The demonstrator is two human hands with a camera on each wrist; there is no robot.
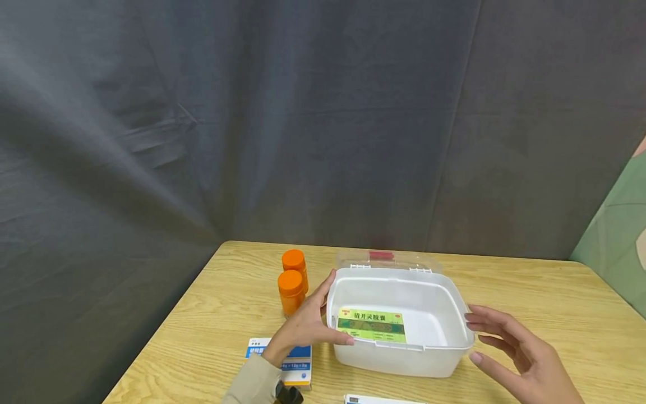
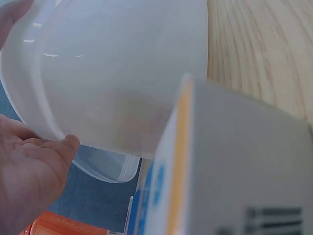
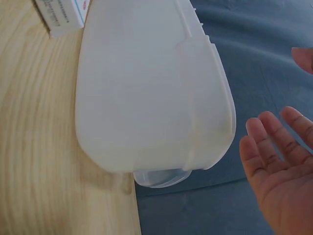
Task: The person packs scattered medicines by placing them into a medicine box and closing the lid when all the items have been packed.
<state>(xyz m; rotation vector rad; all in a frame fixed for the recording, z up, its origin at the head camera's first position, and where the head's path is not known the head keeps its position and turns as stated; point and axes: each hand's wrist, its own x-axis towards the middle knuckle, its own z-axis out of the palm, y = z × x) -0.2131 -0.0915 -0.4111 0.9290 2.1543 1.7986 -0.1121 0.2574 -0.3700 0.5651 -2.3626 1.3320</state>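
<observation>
The left hand (image 1: 306, 326) clasps the tub (image 1: 388, 360) by one end, thumb and fingers spread around it; the right hand (image 1: 525, 352), fingers relaxed and parted, holds nothing and seems just clear of the other end. With that end unheld, a tug could swivel the tub into the bottles (image 1: 291, 287) beside the left hand. Between the hands, it faces up, long axis running hand to hand.

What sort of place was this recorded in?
Probably a makeshift indoor filming corner: a dark cloth hangs behind a wood-grain table with a white plastic box and two orange bottles.
</observation>
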